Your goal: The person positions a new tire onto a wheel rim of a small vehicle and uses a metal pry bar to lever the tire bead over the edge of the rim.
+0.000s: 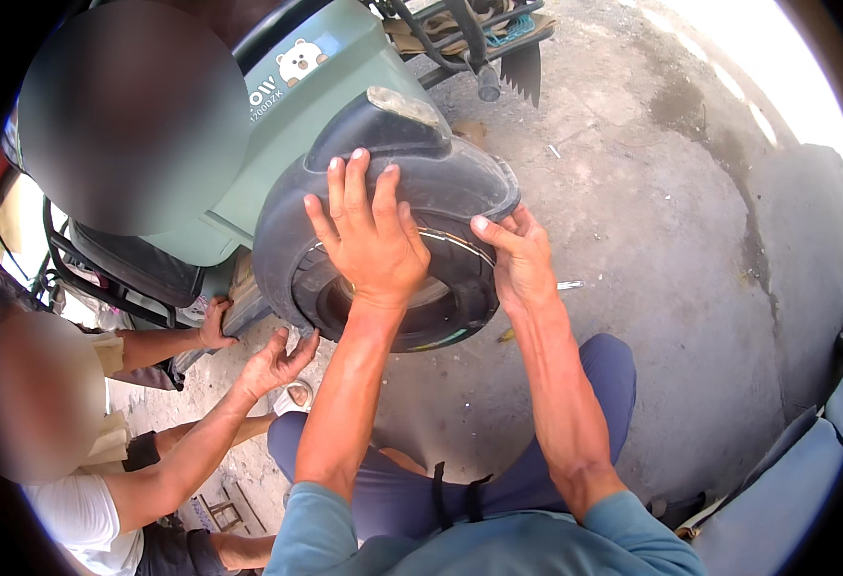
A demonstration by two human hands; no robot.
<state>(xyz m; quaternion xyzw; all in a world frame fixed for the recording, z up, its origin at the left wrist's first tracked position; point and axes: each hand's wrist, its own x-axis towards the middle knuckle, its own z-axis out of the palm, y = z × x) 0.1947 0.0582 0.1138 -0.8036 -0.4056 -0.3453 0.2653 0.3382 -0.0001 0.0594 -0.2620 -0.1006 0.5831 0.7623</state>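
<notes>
My left hand [369, 226] lies with fingers spread on the curved black plastic mudguard [285, 226] of a pale green electric vehicle [349, 58]. My right hand [519, 254] grips the mudguard's right edge, thumb uppermost. Within the mudguard sits a black tyre [397, 336], partly hidden behind my left hand and forearm. A silver metal tool [571, 285] lies on the ground just right of my right hand.
A co-worker [76, 509] at lower left has one hand [277, 360] at the mudguard's lower edge, another [215, 322] on a board-like piece. A metal rack [450, 38] juts out at the top. A grey-blue padded object [796, 490] borders the concrete ground [690, 317] at right.
</notes>
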